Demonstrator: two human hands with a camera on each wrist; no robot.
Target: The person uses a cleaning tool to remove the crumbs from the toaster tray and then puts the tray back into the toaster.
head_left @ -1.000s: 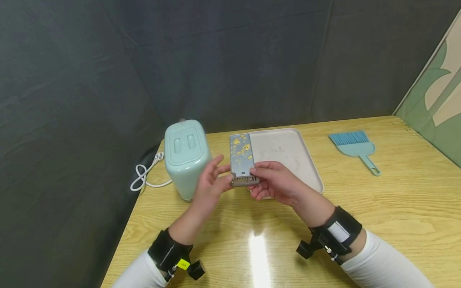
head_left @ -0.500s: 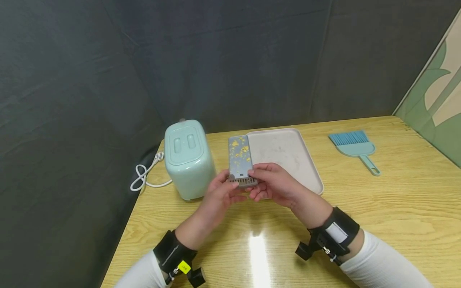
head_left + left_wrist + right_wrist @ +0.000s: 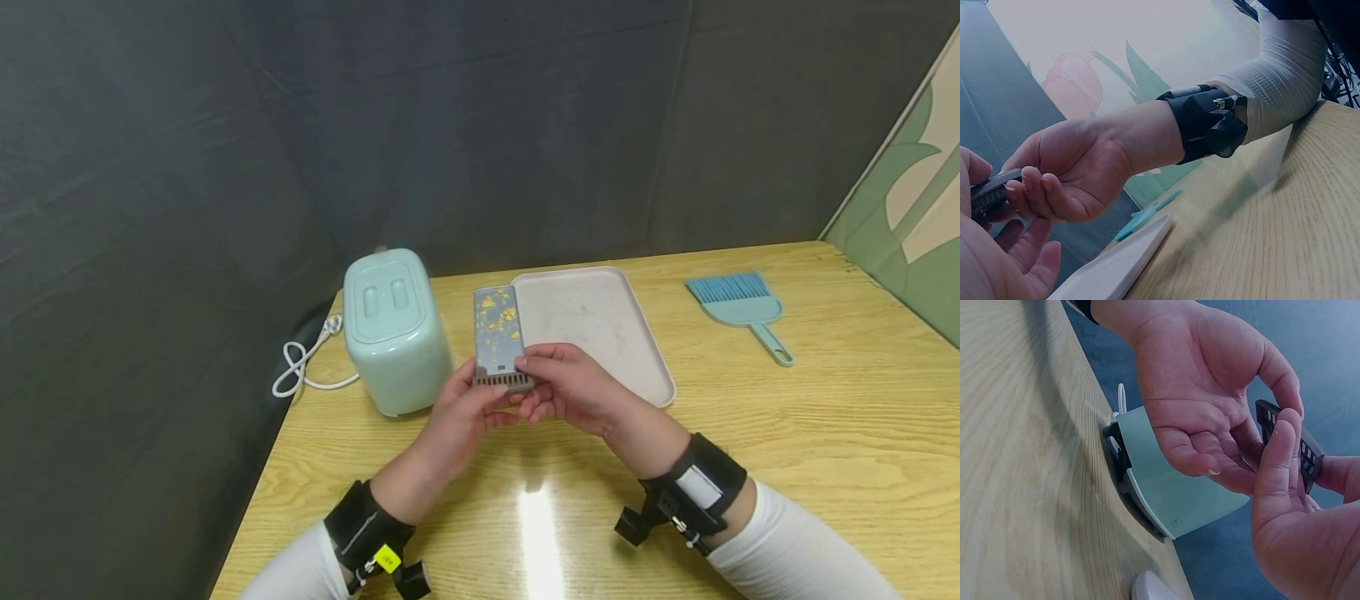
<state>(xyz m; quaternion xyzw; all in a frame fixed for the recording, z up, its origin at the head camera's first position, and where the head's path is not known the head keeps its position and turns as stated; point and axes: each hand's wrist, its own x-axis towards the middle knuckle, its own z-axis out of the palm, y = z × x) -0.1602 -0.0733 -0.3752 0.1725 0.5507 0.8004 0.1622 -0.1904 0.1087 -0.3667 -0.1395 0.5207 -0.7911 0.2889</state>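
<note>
Both hands hold a narrow toaster crumb tray [image 3: 491, 337] above the table in the head view. Yellow crumbs lie scattered over its flat grey-blue plate, and the slotted grey end faces the person. My left hand [image 3: 453, 412] pinches that slotted end from the left, thumb on top. On the other side, my right hand [image 3: 570, 379] pinches the near right corner, its thumb on the plate. The right wrist view shows the dark slotted end [image 3: 1310, 456] between the hands. A mint-green toaster [image 3: 393, 333] stands just left of the crumb tray.
Behind the right hand lies a flat off-white serving tray [image 3: 592, 333] on the wooden table [image 3: 825, 467]. A blue hand brush [image 3: 742, 311] rests farther right. The toaster's white power cord [image 3: 296, 367] is looped at the table's left edge. Dark cloth [image 3: 510, 133] hangs behind.
My left fingers have closed in on the slotted end, with the thumb shifting onto it. The crumb tray has come slightly nearer and left; the right hand keeps its pinch.
</note>
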